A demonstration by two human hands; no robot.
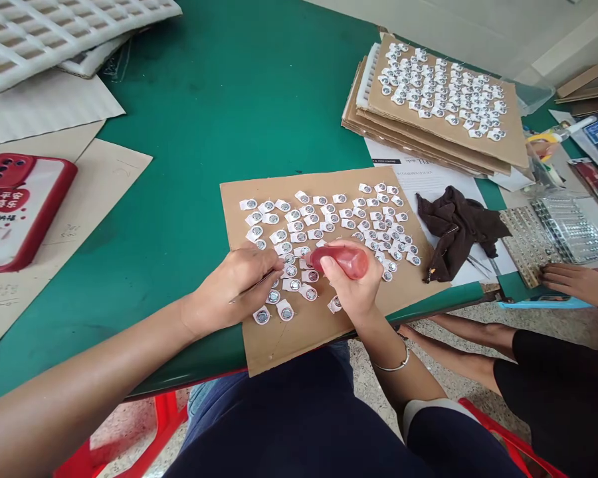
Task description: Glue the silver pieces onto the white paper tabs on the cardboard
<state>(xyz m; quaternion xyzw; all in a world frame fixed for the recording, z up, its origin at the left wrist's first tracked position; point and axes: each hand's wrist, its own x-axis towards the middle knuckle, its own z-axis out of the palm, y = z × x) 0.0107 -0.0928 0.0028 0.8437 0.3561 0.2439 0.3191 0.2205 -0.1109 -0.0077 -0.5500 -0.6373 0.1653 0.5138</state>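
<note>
Over the cardboard sheet [284,345] on the counter [249,106], red bottle [349,261] sits in R hand [357,295], long axis approx. crosswise, narrow end pointing twd. L hand [232,279], which pinches a thin tool [245,293] nr. white tags [285,310].

A phone [22,211] in a red-rimmed case lies on brown paper [112,174] at the left of the frame, below a white foam grid [87,25] in the upper left. Right of centre, a crumpled dark brown cloth [451,229] overlaps a printed sheet [418,182] on the green desk [224,106]. A person in black clothing [548,392] is at lower right; a red stool [167,415] shows at lower left.
</note>
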